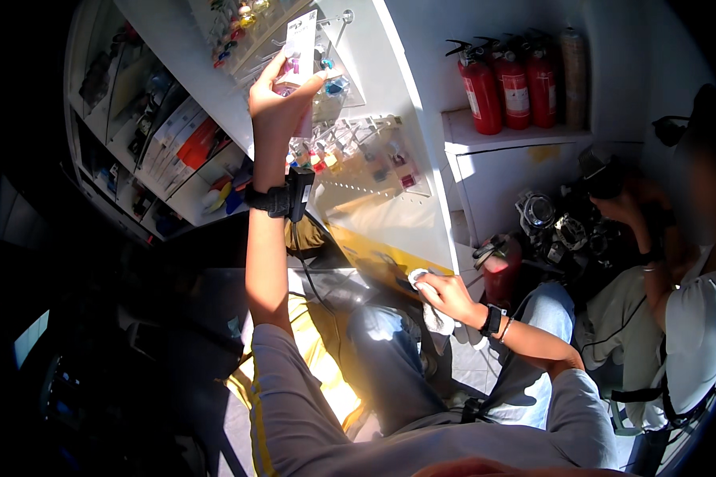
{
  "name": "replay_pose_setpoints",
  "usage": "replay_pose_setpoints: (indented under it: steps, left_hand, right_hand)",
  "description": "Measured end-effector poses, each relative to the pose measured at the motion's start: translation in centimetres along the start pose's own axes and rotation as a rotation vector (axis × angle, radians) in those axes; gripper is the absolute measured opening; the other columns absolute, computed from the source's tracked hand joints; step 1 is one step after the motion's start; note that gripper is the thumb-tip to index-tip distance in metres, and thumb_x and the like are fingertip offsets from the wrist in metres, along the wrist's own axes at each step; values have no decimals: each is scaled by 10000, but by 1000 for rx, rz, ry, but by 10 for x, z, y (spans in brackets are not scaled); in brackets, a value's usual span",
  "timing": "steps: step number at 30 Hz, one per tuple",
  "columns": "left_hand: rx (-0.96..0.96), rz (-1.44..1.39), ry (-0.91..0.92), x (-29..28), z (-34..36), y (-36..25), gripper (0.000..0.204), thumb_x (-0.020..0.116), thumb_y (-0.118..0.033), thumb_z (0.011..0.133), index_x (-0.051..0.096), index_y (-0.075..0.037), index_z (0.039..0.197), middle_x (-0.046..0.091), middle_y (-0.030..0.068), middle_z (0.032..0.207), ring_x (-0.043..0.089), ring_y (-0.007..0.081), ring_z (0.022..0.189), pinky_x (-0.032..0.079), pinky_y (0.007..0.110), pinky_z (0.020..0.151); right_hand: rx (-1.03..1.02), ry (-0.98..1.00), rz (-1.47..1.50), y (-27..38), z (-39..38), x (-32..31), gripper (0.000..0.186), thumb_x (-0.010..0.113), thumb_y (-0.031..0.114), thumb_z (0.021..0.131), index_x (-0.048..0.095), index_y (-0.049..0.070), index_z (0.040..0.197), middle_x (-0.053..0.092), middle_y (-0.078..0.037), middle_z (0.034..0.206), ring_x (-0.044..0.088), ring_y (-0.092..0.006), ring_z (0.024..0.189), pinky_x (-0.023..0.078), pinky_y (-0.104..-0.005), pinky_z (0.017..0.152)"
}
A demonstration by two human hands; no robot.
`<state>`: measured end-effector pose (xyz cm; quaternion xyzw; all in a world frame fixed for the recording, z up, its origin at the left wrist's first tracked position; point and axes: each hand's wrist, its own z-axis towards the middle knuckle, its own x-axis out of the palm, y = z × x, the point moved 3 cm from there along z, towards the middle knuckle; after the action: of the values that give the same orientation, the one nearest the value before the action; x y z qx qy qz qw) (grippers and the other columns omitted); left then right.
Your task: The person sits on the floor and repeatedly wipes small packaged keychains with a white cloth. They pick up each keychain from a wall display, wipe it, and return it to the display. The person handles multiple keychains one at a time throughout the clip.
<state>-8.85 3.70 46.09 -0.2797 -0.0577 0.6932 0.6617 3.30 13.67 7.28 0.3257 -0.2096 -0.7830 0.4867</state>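
Raised at the pegboard, my left hand (282,99) grips a white card (300,40) with small pink items, among small hanging packets of blue pieces (334,82). Below it, more small colourful packets (326,159) hang in rows on the white display board (402,71). My right hand (441,290) is lower, closed on a white cloth (435,320), close to the yellow lower part of the board (386,258). Black devices with straps are on both my wrists, and a cable hangs from the left one.
Stocked shelves (135,127) stand at left. Red fire extinguishers (513,87) rest on a right ledge, another (501,262) stands lower beside dark metal parts (569,230). At far right a co-worker (692,318) holds a dark object (601,167). A yellow cloth (310,342) lies beside my legs.
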Motion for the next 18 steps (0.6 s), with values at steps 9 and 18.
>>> replay_pose_setpoints:
  steps: [9, 18]
  left_hand:
    - [78, -53, 43, 42, 14, 24, 529, 768, -195, 738, 574, 39, 1171, 667, 57, 939, 594, 86, 813, 476, 234, 745]
    - [270, 441, -74, 70, 16, 60, 583, 738, -274, 773, 521, -11, 1245, 496, 144, 1126, 553, 187, 893, 473, 314, 813]
  right_hand:
    - [-2, 37, 1, -4, 0, 6, 136, 550, 217, 905, 634, 115, 937, 636, -104, 700, 617, -304, 620, 485, -389, 560]
    - [-15, 31, -20, -8, 1, 3, 158, 557, 233, 904, 632, 102, 951, 636, -115, 689, 615, -311, 603, 476, -386, 532]
